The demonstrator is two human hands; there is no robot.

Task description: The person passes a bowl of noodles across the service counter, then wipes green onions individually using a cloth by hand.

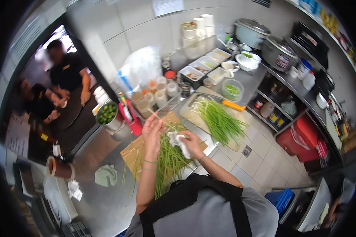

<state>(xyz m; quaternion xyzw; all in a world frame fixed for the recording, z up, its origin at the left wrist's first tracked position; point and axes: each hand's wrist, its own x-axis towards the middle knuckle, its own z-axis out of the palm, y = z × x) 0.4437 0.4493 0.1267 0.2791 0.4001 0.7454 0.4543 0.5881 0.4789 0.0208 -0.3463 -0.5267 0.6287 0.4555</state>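
My left hand [152, 129] is raised over the wooden board [132, 155], its fingers pinched on the pale end of a thin green stalk [166, 123]. To its right, my right hand [192, 144] is closed on a white cloth or paper [180, 143] beside the same stalk. Beneath both hands, loose long green stalks [164, 170] spread over the board and hang past its near edge. A trimmed bundle of green stalks [221, 120] lies on a lighter board [192, 112] to the right, with an orange-handled knife [233, 105] at its edge.
Squeeze bottles [160, 98], a red dispenser [129, 118] and a metal pot of green limes [107, 114] stand beyond the board. Ingredient trays [201, 65] are farther back. A green cloth [106, 175] lies left. Two people [67, 65] are beyond the opening.
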